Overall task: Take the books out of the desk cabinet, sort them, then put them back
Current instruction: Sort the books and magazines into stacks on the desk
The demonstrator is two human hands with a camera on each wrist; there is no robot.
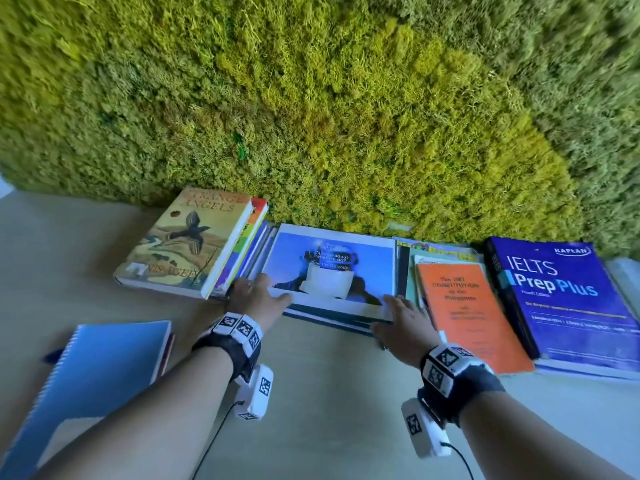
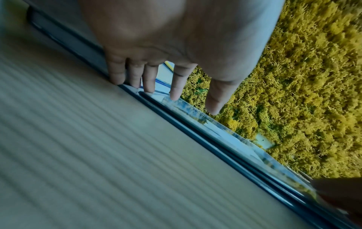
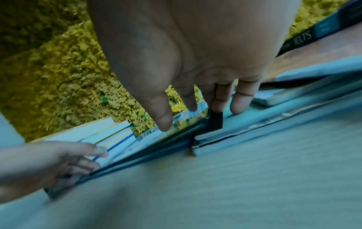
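Note:
A blue-covered magazine (image 1: 329, 268) lies on top of a stack of thin dark books (image 1: 332, 320) at the desk's back edge. My left hand (image 1: 258, 294) is at the stack's near left corner, its straight fingertips (image 2: 174, 96) touching the edge of the magazine (image 2: 195, 114). My right hand (image 1: 401, 317) is at the near right corner, with fingers (image 3: 238, 106) straight and its tips on the books beside the magazine (image 3: 188, 117). Neither hand grips anything. To the left lies the "Strange Angels" book (image 1: 180, 244) on other books. To the right lie an orange booklet (image 1: 467, 306) and the IELTS book (image 1: 561, 299).
A green moss wall (image 1: 311, 116) rises right behind the books. A blue spiral notebook (image 1: 97, 375) lies at the near left of the wooden desk (image 1: 329, 393). More thin books (image 1: 436, 252) are under the orange booklet. The desk cabinet is out of view.

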